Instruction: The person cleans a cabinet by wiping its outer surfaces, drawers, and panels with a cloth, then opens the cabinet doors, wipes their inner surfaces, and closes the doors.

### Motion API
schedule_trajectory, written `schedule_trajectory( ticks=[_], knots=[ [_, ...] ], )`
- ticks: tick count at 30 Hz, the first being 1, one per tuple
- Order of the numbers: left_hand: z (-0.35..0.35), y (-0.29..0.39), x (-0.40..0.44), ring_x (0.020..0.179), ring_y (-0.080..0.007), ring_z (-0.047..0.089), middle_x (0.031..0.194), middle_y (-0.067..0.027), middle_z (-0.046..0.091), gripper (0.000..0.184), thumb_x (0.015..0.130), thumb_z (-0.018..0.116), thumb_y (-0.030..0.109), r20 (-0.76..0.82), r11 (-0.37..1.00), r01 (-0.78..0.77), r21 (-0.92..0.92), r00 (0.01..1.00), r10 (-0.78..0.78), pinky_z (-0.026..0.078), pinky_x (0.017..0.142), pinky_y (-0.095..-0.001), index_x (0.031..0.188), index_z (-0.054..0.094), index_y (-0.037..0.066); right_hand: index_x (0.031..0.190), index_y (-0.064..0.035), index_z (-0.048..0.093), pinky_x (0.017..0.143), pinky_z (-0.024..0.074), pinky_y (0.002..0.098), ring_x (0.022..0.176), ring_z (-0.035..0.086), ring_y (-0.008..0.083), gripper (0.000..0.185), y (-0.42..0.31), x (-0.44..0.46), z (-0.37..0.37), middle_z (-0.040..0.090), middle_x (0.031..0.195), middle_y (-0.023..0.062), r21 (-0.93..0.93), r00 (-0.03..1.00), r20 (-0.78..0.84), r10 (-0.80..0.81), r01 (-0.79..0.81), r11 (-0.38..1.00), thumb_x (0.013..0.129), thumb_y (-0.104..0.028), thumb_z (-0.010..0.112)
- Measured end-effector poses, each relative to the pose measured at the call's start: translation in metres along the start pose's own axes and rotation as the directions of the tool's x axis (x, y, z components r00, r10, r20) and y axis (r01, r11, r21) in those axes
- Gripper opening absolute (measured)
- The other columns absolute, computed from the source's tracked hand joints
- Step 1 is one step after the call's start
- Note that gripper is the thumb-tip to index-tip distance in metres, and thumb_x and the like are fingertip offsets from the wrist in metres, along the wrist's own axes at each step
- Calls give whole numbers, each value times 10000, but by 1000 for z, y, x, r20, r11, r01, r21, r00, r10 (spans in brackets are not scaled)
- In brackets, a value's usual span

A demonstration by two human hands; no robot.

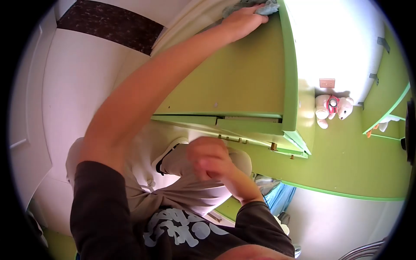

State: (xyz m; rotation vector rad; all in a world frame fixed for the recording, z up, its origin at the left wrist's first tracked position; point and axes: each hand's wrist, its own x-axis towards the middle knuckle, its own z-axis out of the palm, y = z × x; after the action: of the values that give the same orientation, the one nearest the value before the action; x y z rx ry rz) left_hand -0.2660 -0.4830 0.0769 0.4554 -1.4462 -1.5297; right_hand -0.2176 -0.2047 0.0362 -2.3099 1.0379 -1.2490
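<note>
My left hand (246, 22) reaches far forward along the green cabinet panel (234, 71), near its upper corner. Its fingers press a crumpled grey-green cloth (271, 7) against the surface. My right hand (209, 158) hovers over my bent knee, a little blurred, curled into a loose fist. Nothing shows in that fist. Just beyond it are the cabinet's lower edge and a green door or drawer front (249, 130) that stands slightly ajar.
A white teddy bear (333, 108) in red sits on a green desktop (346, 160) at the right, under a wall socket (327, 82). Green shelves (392, 99) rise beyond. A blue bag (279, 197) hangs below the desk. White floor tiles (82, 78) lie at the left.
</note>
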Motion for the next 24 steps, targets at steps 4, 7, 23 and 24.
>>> schedule_trajectory(
  ticks=[4,7,23,24],
  knots=[
    [8,6,-7,1365,-361,407,1480,-241,433,582,946,498,275,85,980,-164,-114,981,174,300,1127,-397,1472,398,45,947,-84,657,508,465,338,602,580,244,274,13,2,7,608,846,68,-150,981,90,173,-158,976,695,21,682],
    [-2,25,-35,1376,-371,388,1478,-264,422,596,962,481,262,195,975,-92,-200,972,132,296,1125,-383,1489,351,17,993,-72,668,509,472,343,596,589,235,301,22,3,8,593,748,74,-187,952,280,123,-72,980,701,-3,685],
    [5,82,-250,1487,-295,246,1587,-202,279,657,957,523,154,119,956,-264,128,961,250,209,1184,-374,1528,251,-20,1201,-46,562,751,509,412,889,627,329,358,-2,-88,21,628,999,137,-210,389,606,694,-763,612,863,-141,630],
    [4,78,-249,1486,-285,247,1592,-185,277,660,968,524,186,126,965,-246,87,964,235,208,1184,-369,1537,246,-4,1204,-40,557,760,507,417,896,626,334,360,-6,-89,24,629,1000,141,-180,371,605,705,-798,575,868,-147,629]
  ],
)
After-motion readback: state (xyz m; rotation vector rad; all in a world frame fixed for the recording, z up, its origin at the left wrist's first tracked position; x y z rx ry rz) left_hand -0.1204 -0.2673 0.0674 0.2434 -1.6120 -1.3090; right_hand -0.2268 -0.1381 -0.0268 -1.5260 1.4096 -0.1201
